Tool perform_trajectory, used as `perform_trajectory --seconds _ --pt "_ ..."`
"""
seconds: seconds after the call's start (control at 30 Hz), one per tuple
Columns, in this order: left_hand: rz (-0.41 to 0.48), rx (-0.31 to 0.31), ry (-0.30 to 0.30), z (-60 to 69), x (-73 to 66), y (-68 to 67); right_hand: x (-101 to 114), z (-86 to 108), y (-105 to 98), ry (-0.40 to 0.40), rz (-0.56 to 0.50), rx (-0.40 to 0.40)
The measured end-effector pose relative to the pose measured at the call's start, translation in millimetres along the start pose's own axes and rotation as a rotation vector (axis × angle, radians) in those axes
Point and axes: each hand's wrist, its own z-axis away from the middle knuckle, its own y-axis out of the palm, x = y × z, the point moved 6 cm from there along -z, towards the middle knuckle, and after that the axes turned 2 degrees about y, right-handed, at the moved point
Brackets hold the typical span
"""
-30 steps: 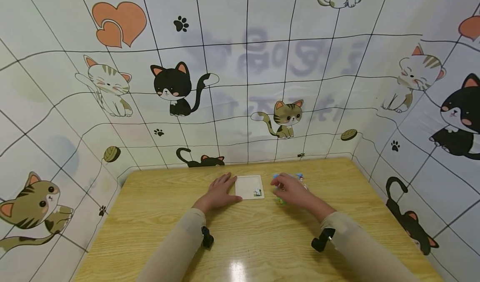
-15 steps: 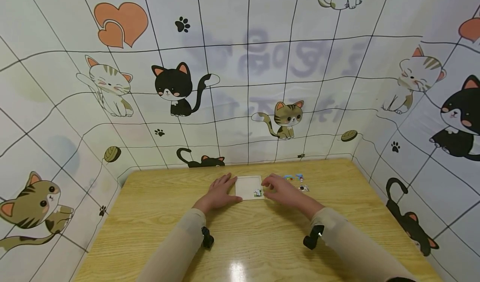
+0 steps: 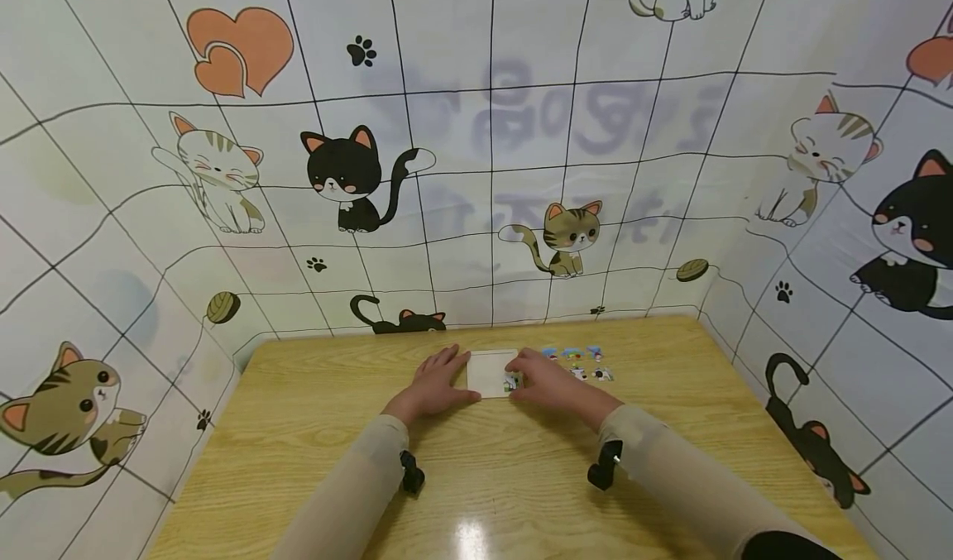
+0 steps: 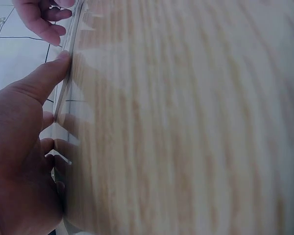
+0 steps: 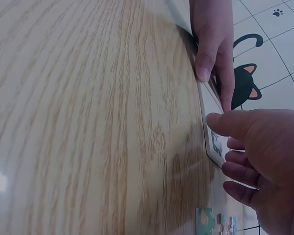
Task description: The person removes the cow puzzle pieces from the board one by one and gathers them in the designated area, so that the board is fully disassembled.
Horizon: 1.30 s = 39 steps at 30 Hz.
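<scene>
A square, pale puzzle board (image 3: pixel 486 371) with a raised rim lies near the back of the wooden table. My left hand (image 3: pixel 439 382) rests at its left side, thumb at the near corner and the other fingers spread along the left edge. Over the board's right part, my right hand (image 3: pixel 547 385) pinches a small jigsaw piece, mostly hidden by the fingers. A printed piece (image 3: pixel 510 385) shows at the board's lower right corner. In the right wrist view, the right thumb and fingers (image 5: pixel 237 171) hover at the board (image 5: pixel 204 103).
Several loose jigsaw pieces (image 3: pixel 572 353) lie in rows right of the board. A green piece (image 5: pixel 204 220) shows in the right wrist view, below the hand. A cat-printed cloth wall (image 3: pixel 462 163) stands behind the wooden table (image 3: pixel 476 461).
My right hand has moved left from the loose pieces onto the right part of the board, uncovering pieces behind it. My left hand has stayed at the board's left edge.
</scene>
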Motion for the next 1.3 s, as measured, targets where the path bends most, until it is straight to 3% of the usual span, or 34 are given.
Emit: perform_trajectory --seconds 0.2,0.4,0.67,1.3 --pt "0.011 -0.004 0.003 -1.0 2.4 3.1 1 -6.4 4 0.002 0.014 0.034" --pt "-0.003 -0.004 0.005 -1.0 4.1 4.6 6 -8.3 1 0.036 -0.038 0.080" --pt "-0.007 -0.003 0.009 -0.1 1.1 0.3 7 -10.6 -1 0.082 -0.109 0.080" --pt "0.011 -0.011 0.018 -4.5 9.3 7.5 7 -8.4 -1 0.011 -0.126 0.070"
